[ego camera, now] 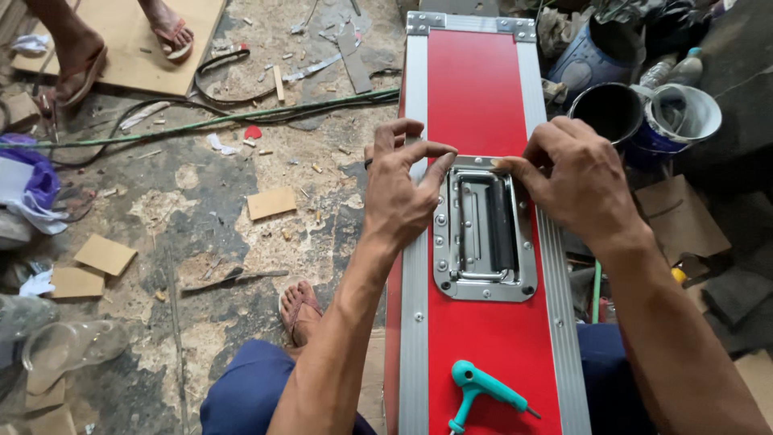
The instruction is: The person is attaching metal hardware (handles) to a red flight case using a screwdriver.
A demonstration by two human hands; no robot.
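- a recessed metal handle plate sits in the red panel of a long case, right between the two hands, with its top edge under their fingertips.
- the left hand is half open, fingers curled; thumb and forefinger press on the plate's top left corner, gripping nothing.
- the right hand is bent over, fingertips pinched together at the plate's top right corner; whether something small is held there cannot be told.
- the case has silver metal edging and runs lengthwise away from the person, lying across the lap in blue shorts.
- nearer the person than the hands, a teal hand tool with a thin metal tip lies on the red panel.
- beyond the right hand stand a dark bucket and a white-and-blue bucket, touching each other.
- left of the left hand, the dirty floor holds cardboard scraps, a green cable and the person's own foot in a sandal.
- far to the upper left, another person's feet in sandals rest by a wooden board.
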